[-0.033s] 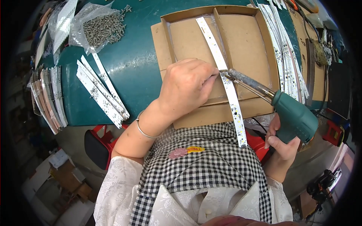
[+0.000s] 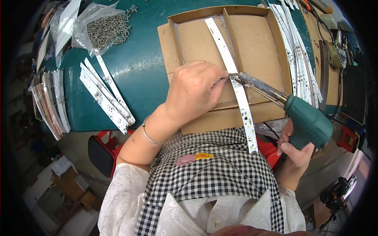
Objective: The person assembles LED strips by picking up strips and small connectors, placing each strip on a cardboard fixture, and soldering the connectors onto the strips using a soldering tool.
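Note:
A long white LED circuit strip (image 2: 242,103) lies lengthwise across a shallow cardboard tray (image 2: 258,43), its near end sticking out past the front edge. My right hand (image 2: 296,152) grips the green handle of a soldering gun (image 2: 309,120). The gun's dark tip, with a thin metal tube beneath it, meets the strip about halfway along. Close to that tip, my left hand (image 2: 197,89) hovers over the tray's left half with thumb and forefinger pinched together. What it pinches is too small and too covered to name.
More strips (image 2: 106,96) lie in a loose pile on the green table (image 2: 145,70). Farther left stands a row of strips (image 2: 51,102). A clear bag of small metal parts (image 2: 108,31) sits at the back left. Another strip stack (image 2: 293,55) flanks the tray's right side.

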### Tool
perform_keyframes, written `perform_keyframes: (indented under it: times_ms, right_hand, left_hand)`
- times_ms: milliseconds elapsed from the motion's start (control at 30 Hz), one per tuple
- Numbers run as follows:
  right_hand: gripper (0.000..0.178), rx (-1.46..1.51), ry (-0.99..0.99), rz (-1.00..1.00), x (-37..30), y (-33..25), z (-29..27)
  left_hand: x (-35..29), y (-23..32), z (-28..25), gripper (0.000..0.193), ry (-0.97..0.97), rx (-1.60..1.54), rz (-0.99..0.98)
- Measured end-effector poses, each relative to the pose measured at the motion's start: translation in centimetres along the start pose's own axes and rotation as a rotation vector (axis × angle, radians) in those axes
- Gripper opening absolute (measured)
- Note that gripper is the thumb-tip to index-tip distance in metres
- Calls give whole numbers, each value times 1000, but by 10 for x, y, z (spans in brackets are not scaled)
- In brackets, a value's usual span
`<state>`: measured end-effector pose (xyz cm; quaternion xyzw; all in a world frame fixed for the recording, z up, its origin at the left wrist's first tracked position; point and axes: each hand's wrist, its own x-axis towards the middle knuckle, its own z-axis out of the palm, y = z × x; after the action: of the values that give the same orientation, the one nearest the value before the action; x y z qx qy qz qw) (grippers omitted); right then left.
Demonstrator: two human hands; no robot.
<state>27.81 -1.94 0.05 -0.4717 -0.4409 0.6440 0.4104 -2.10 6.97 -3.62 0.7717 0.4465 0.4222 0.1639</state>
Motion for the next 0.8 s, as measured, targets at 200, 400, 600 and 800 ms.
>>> perform_keyframes:
  times_ms: [200,400,600,800]
  right_hand:
    - [80,181,124,-162,7,-5,-6]
    - [81,209,174,-248,11,-7,-3]
    - [76,160,104,-354,16,-13,-5]
    - [75,-52,373,-458,19,-24,3]
  left_hand:
    - [0,1,-2,12,-5,8,1]
    - [0,0,-5,12,-52,53,-7]
    - [1,2,-7,14,-41,20,-6]
    - [7,16,-21,20,-53,147,23]
